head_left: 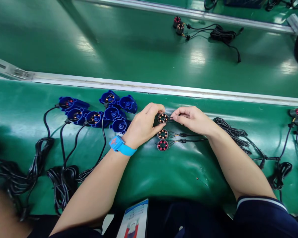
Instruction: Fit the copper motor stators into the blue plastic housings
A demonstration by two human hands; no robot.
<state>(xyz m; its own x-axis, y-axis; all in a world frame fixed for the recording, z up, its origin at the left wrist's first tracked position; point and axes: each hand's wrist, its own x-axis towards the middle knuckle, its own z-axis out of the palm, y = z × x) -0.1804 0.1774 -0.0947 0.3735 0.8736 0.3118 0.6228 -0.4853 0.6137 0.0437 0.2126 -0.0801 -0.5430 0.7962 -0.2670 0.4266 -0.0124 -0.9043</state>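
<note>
Between the thumb and index finger of my left hand (147, 124) is a small round motor stator (162, 118) with copper coils. Just to its right, my right hand (190, 118) pinches the thin wires (171, 118) that come out of it. Below the held stator lie a second copper-coiled stator (162, 134) and a red-coiled stator (162, 145). Their wires run right into black cables (196, 140) that pass under my right forearm. A blue wrist strap (123, 146) is on my left wrist.
Several blue motor housings (95, 118) lie left of my left hand, some with black cables attached. Bundled cables (64, 180) lie nearer me on the left, and a cable coil (232, 132) sits on the right. Beyond the metal rail (139, 86) are more stators (180, 28).
</note>
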